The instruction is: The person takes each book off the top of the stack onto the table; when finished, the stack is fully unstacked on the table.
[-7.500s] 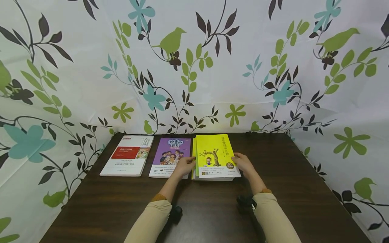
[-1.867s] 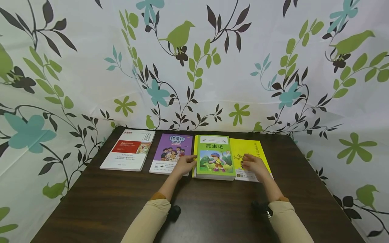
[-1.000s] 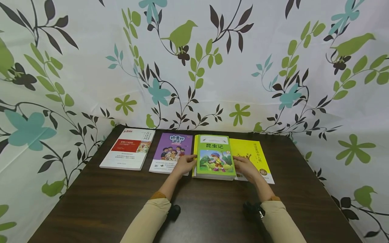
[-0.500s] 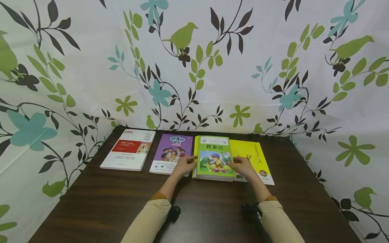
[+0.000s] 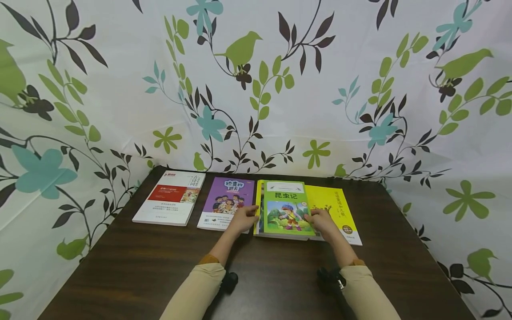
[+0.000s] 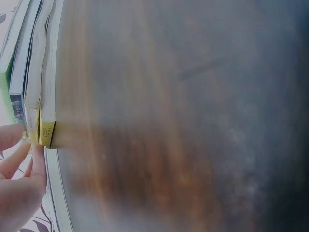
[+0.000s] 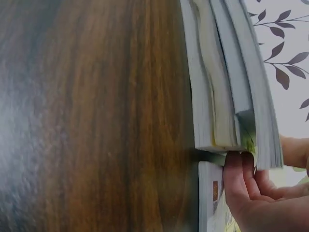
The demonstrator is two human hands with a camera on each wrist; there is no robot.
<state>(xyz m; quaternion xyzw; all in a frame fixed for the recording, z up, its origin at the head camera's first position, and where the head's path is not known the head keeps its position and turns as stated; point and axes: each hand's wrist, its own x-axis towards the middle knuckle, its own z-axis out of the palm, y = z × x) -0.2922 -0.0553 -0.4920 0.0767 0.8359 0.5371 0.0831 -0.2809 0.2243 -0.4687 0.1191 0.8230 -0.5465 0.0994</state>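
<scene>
In the head view a green book [image 5: 289, 209], its cover showing a cartoon child, lies on top of a stack, shifted a little to the right of the books below. My right hand [image 5: 323, 222] pinches its right edge, thumb on the cover and fingers underneath. The right wrist view shows this book [image 7: 256, 92] jutting past the lower books [image 7: 212, 101], fingers [image 7: 235, 176] below it. My left hand [image 5: 242, 219] rests its fingertips against the spines at the stack's left side. In the left wrist view the fingers [image 6: 37, 162] touch the lower, yellow-ended spines [image 6: 47, 131].
A yellow book [image 5: 340, 211] lies right of the stack, partly under my right hand. To the left lie a purple book [image 5: 218, 202] and a white-and-red book [image 5: 166, 211]. The dark wooden table [image 5: 272, 275] ends at a patterned cloth backdrop [image 5: 300, 120].
The yellow book has gone from the stack top to its right, uncovering the green one. The right hand has since come back to the green book's edge and slid it slightly right.
</scene>
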